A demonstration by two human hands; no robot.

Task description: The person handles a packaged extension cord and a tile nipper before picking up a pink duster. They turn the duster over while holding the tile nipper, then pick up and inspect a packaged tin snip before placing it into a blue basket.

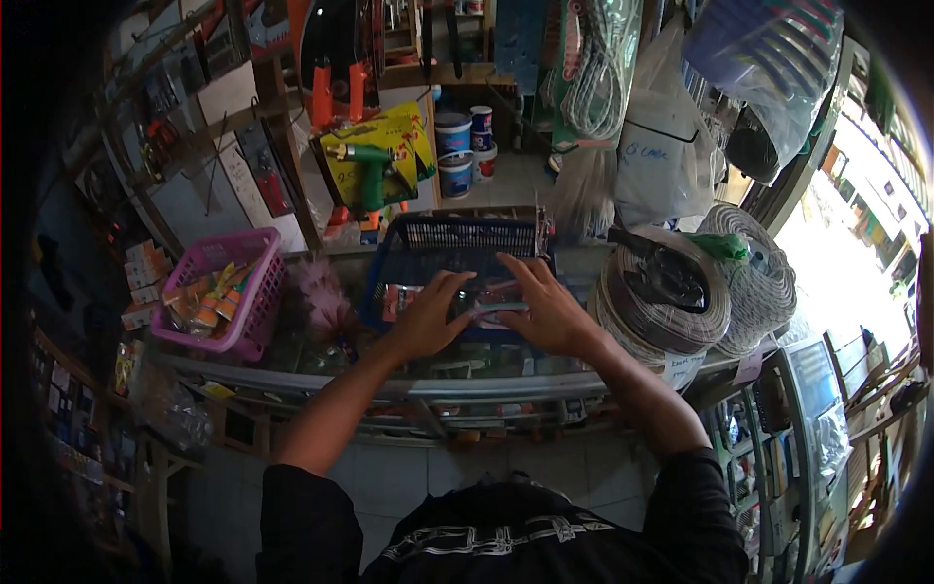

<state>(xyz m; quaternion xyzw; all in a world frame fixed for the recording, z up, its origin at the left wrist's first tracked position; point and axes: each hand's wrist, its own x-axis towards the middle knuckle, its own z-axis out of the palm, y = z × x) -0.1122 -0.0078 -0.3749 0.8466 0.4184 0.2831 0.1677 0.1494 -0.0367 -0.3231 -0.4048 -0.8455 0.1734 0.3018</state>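
Note:
A blue plastic basket point(457, 232) sits on the glass counter in front of me. Small items in clear plastic packaging point(496, 304) lie in its near part. Over the basket's near left side is my left hand point(428, 316), fingers stretched out and thumb apart, beside a red-and-white packet point(392, 300). My right hand point(547, 310) spreads its fingers over the near right side, its thumb and fingertips right at the clear packages. Both hands are open, palms turned down and inward, with the packages showing in the gap between them.
Left on the glass counter point(389, 389) stand a pink basket point(265, 326) of orange packets and a pink feathery item point(326, 297). Coiled rope or cable point(623, 321) rises on the right. A green spray gun point(370, 175) hangs beyond, near paint buckets point(454, 175).

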